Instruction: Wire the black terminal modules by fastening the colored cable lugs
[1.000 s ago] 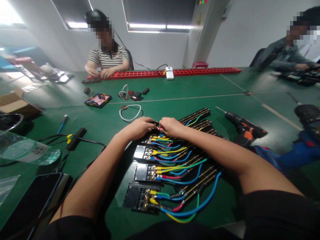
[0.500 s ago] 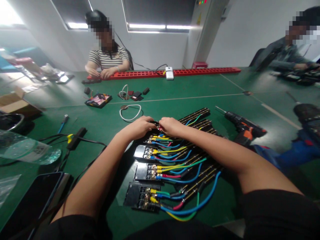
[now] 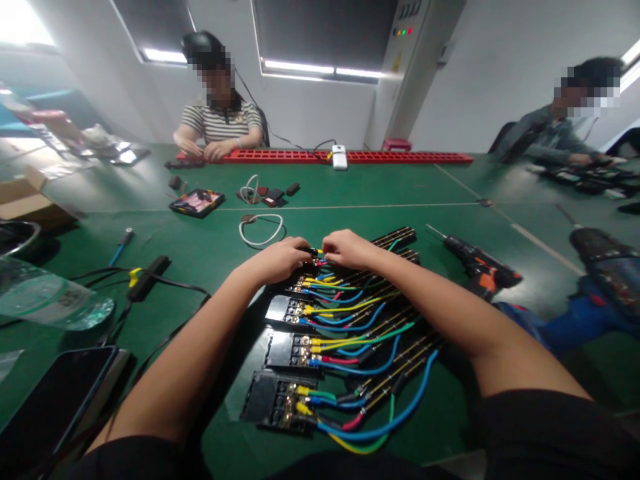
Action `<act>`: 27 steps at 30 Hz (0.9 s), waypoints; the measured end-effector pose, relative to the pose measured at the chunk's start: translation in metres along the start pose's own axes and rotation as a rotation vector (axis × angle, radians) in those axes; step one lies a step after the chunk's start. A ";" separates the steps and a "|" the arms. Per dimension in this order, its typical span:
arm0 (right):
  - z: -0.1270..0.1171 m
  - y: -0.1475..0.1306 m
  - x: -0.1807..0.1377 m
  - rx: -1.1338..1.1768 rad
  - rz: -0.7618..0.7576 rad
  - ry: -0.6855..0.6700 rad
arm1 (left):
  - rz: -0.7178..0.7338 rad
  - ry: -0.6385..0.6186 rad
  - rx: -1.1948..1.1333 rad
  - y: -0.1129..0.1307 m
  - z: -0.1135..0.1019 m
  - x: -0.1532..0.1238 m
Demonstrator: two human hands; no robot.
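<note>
At the far end of a row of black terminal blocks, my left hand (image 3: 289,257) is closed on one terminal block (image 3: 314,262), mostly hidden by the fingers. My right hand (image 3: 345,248) pinches just beside it, at a wire end with a yellow sleeve (image 3: 321,252). Nearer to me lie several more terminal blocks (image 3: 286,348), each with a dark cover at its left. Yellow, blue and red sleeved wires (image 3: 345,360) run from them to long black strips with brass-coloured lines (image 3: 400,363), which slant away under my right forearm.
A black-and-orange power drill (image 3: 475,263) and a blue drill (image 3: 595,293) lie at the right. To the left are a plastic bottle (image 3: 55,297), a phone (image 3: 60,400) and a black cable (image 3: 150,277). Two people sit across the green table (image 3: 360,187), near a red slotted rail (image 3: 410,157).
My right hand has lifted slightly away from the terminal block, and a yellow wire end now shows between the hands. My left hand stays at the block. The whole view has shifted a little.
</note>
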State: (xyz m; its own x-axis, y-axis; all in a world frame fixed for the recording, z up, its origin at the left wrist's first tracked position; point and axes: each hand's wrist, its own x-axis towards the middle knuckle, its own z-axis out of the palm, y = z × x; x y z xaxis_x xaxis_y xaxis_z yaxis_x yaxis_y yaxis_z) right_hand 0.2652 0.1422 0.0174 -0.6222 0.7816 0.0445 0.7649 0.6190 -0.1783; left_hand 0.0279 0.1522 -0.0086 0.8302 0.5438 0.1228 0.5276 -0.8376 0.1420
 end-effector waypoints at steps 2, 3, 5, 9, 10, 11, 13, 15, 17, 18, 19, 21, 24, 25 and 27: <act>0.000 0.004 0.001 -0.042 0.019 -0.014 | -0.006 0.010 0.014 0.001 0.000 0.000; 0.001 0.006 0.001 -0.058 0.024 -0.027 | -0.008 0.017 0.027 0.001 -0.001 0.000; 0.004 0.008 0.002 -0.080 0.015 -0.038 | -0.010 0.030 0.059 0.003 -0.002 0.000; 0.006 0.008 0.002 -0.106 -0.028 -0.056 | -0.014 0.014 0.078 0.005 -0.003 0.000; 0.004 0.006 0.001 -0.117 -0.037 -0.077 | -0.014 0.008 0.072 0.005 -0.003 0.000; 0.003 0.004 0.001 -0.135 -0.043 -0.102 | -0.012 0.004 0.067 0.005 -0.003 0.000; -0.001 -0.001 0.001 -0.198 -0.050 -0.151 | -0.004 0.006 0.058 0.004 -0.003 0.001; -0.005 -0.006 0.003 -0.287 -0.049 -0.203 | 0.007 0.017 0.047 0.003 -0.002 0.001; -0.006 -0.012 0.006 -0.367 -0.041 -0.252 | 0.021 0.023 0.036 0.003 -0.002 0.001; -0.007 -0.014 0.008 -0.393 -0.037 -0.272 | 0.025 0.024 0.033 0.003 -0.002 0.001; -0.008 -0.016 0.009 -0.407 -0.030 -0.288 | 0.025 0.023 0.031 0.003 -0.002 0.001; -0.010 -0.019 0.011 -0.396 -0.014 -0.320 | 0.017 0.020 0.023 0.003 -0.002 0.002; -0.014 -0.020 0.012 -0.323 -0.001 -0.357 | 0.009 0.013 0.016 0.003 -0.002 0.002; -0.014 -0.019 0.012 -0.299 -0.005 -0.358 | 0.011 0.010 0.017 0.002 -0.002 0.002; -0.014 -0.015 0.012 -0.266 -0.023 -0.336 | 0.014 0.011 0.017 0.002 -0.001 0.002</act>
State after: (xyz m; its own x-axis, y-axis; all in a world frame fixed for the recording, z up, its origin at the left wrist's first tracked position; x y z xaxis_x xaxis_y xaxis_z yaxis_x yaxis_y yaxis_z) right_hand 0.2491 0.1432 0.0345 -0.6257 0.7262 -0.2849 0.7393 0.6686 0.0807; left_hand 0.0304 0.1521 -0.0073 0.8357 0.5323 0.1355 0.5187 -0.8459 0.1239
